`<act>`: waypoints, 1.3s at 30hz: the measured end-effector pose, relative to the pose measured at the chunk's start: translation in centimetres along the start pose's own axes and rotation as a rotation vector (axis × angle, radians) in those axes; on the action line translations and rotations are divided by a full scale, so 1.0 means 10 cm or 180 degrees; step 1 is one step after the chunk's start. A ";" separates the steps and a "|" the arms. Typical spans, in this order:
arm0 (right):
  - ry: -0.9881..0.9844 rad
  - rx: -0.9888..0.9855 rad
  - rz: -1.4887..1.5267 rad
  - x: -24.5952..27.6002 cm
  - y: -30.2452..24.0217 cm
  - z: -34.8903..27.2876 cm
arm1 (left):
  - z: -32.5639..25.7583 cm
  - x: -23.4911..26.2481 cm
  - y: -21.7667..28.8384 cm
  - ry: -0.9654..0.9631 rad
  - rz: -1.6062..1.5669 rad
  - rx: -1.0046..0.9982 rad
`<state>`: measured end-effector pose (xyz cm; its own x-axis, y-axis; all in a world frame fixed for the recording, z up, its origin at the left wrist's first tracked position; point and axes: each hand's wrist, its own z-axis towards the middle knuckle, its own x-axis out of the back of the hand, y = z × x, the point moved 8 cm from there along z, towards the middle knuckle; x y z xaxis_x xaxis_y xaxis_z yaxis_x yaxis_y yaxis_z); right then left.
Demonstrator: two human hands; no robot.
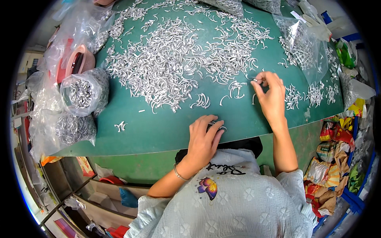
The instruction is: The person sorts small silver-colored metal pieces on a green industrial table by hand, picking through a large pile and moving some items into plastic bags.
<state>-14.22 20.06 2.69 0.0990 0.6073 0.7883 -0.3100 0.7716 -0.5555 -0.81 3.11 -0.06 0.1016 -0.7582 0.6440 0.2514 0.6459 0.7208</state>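
Near the table's front edge, my left hand (201,139) rests with its fingers curled over a few small curved silver metal pieces (224,128), partly hidden under the fingers. My right hand (271,93) is raised farther right, thumb and index finger pinched on one small curved silver metal piece (254,79). Large loose heaps of the same curved pieces (158,65) spread over the green table (166,131) beyond both hands. Between the hands and the heaps lie small groups of pieces (202,101). Several small piles (293,97) sit right of my right hand.
Clear plastic bags of metal pieces (81,93) stand at the left, beside a pink basket (81,59). Another open bag (303,47) lies at the right, with full bags (228,6) at the far edge. A blue-framed rack (353,202) with colourful packages stands beyond the right edge.
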 end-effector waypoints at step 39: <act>-0.0267 0.0303 -0.0319 -0.34 -0.14 0.10 | 0.21 -0.25 0.22 -0.0252 0.0348 -0.0521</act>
<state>-15.07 16.71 1.04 0.0558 0.5072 0.8600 -0.3911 0.8036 -0.4486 -2.56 6.60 0.51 0.0625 -0.6708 0.7390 0.3968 0.6961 0.5983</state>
